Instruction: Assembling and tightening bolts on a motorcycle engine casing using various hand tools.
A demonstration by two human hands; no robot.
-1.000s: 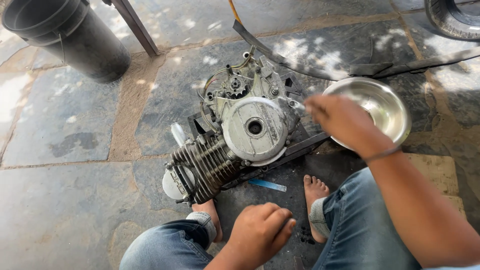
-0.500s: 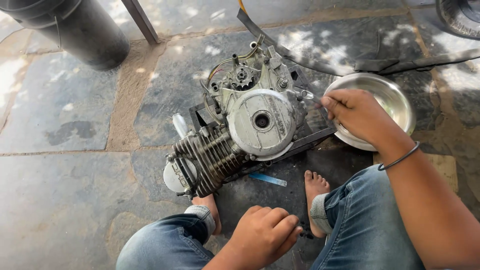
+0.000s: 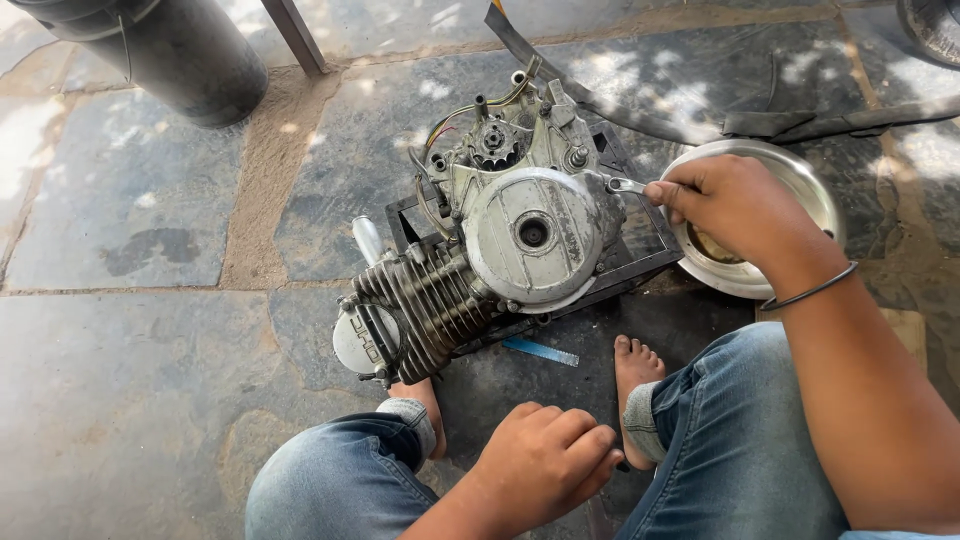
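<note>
My right hand (image 3: 735,210) is clenched around a small metal spanner (image 3: 628,185), its ring end poking out past my fingers and sitting right at the right-hand edge of the engine (image 3: 500,250). I can't tell whether the ring is actually seated on a bolt there; my knuckles and the casing edge crowd the spot. A thin dark bangle (image 3: 810,290) rides on that wrist.

My left hand (image 3: 545,465) is down low, just in front of the engine, curled into a loose fist over my knees. It holds nothing that I can see, and it touches no part of the engine.

The engine itself lies on its side on a dark mat (image 3: 600,340), the round silver side cover (image 3: 535,235) facing up at me, with a dark hole in its centre. The finned cylinder (image 3: 430,310) sticks out from the engine toward my left knee, ending in a round cap (image 3: 358,340). At the far side of the engine a small sprocket (image 3: 493,140) shows, with wires curling beside it.

Just right of the engine, partly under my right hand, sits a shiny steel bowl (image 3: 800,180). Between the engine and my bare right foot (image 3: 635,365) lies a small blue strip (image 3: 540,351). My left foot (image 3: 425,400) is tucked right against the cylinder fins. Far beyond the engine, to its left, stands a dark bin (image 3: 180,55) on the stone paving (image 3: 130,330), and a black rubber strip (image 3: 800,122) lies beyond the bowl.
</note>
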